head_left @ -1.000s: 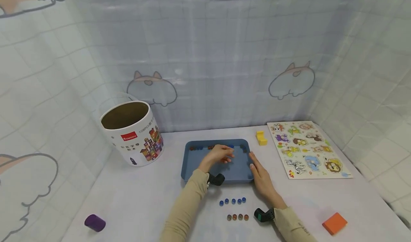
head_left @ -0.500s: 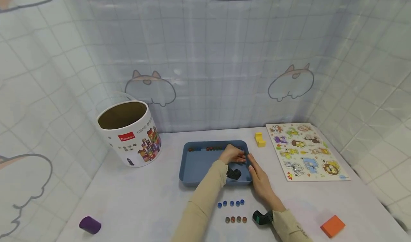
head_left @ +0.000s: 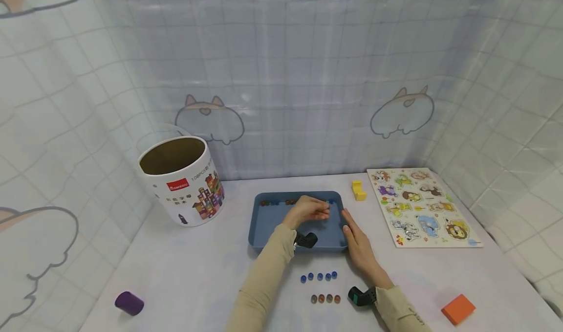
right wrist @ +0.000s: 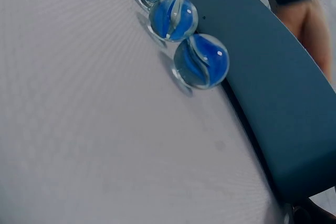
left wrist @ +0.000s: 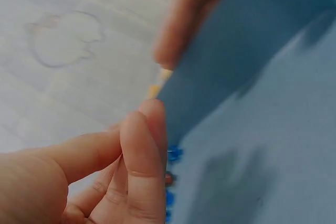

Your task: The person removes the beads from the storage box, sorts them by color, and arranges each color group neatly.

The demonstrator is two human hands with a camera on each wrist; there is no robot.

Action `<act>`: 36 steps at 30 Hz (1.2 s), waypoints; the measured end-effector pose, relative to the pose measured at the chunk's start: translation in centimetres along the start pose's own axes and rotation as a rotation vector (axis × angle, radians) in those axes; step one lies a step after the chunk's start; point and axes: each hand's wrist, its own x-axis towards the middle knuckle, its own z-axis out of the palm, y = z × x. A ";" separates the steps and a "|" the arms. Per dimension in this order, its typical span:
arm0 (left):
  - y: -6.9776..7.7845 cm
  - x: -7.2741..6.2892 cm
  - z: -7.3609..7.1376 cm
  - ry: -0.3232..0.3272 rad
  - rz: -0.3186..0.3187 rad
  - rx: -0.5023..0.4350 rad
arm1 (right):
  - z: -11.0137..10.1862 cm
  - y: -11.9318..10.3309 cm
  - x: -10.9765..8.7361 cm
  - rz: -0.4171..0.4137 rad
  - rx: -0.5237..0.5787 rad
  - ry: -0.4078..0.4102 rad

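Observation:
A shallow blue tray stands on the table, marbles lined up along its far wall. My left hand hovers over the tray's right half and partly covers that line. In the left wrist view, its thumb meets loosely bent fingers, with no object showing between them; blue and brown marbles peek out beside them. My right hand rests straight fingers along the tray's right rim. Before the tray lies a row of blue marbles, seen large as blue-swirled glass marbles; nearer sits a row of brownish marbles.
A white bucket stands at the back left. Right of the tray are a yellow block and an animal puzzle board. A purple cylinder lies front left, an orange block front right.
My left hand goes right to the tray's far right corner, then draws back left a little, and blue marbles show in that corner again. The right hand stays at the rim.

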 end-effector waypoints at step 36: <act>-9.1 -17.2 -0.8 -0.184 0.011 0.352 | -0.1 0.0 0.0 0.006 -0.014 0.000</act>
